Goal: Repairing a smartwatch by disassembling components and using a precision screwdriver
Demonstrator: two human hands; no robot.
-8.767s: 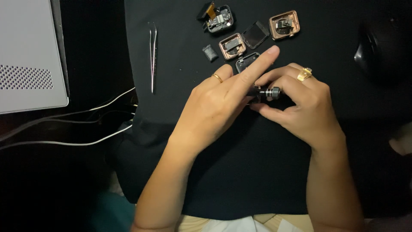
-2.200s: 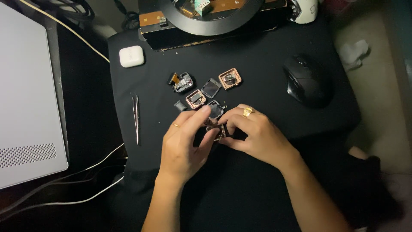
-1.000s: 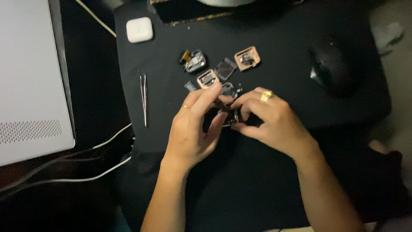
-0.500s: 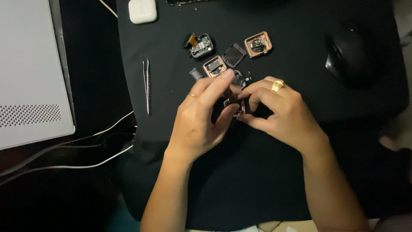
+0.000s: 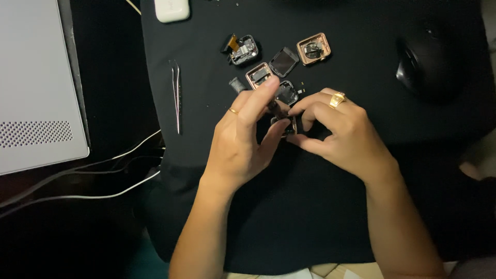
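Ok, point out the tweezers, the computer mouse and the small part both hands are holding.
tweezers [image 5: 176, 95]: head view, middle of the two thin metal arms.
computer mouse [image 5: 426, 64]: head view, top of its black shell.
small part [image 5: 289, 125]: head view, the bit showing between the fingertips.

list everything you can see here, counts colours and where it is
black cloth mat: one, black, covering the table centre
small square watch cases: four or so, rose-gold and dark, top centre of the mat
small dark part: one, pinched between both hands
metal tweezers: one, silver, left side of the mat
white rounded case: one, top edge
black computer mouse: one, right of the mat
grey perforated box: one, far left
white cables: several, lower left
left hand: thin gold ring
right hand: wide gold ring
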